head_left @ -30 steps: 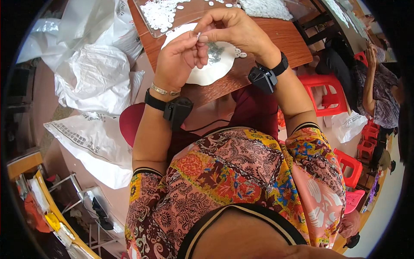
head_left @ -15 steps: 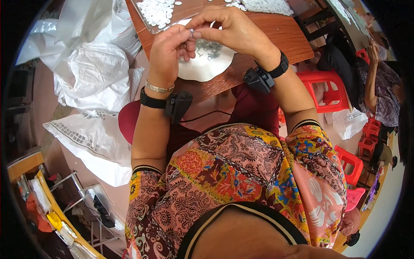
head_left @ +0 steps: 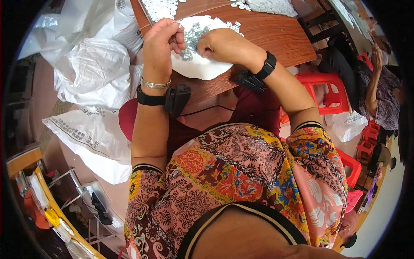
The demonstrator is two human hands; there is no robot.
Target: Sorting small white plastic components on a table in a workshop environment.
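Above the left part of a white plate with a wavy rim (head_left: 202, 72), my left hand (head_left: 160, 43) is closed in a pinch. A tiny whitish spot shows at its thumb tip; I cannot make out what it is. My right hand (head_left: 228, 46) is over the plate's right side, fingers curled down and pressed together at the edge of a pile of small grey pieces (head_left: 194, 38). Whatever sits between those fingertips is hidden. Small white oval pieces (head_left: 235, 26) lie on the table just beyond the plate.
The brown wooden table (head_left: 276, 39) carries a clear tray of white pieces (head_left: 160, 9) and a bag of white pieces (head_left: 274, 6) at its far side. Large white sacks (head_left: 92, 73) stand on the left. Red stools (head_left: 325, 93) and another person (head_left: 381, 86) are on the right.
My hands were together at the fingertips over the plate and have parted. The right hand has come down to the grey pieces; the left stays raised, slightly further left.
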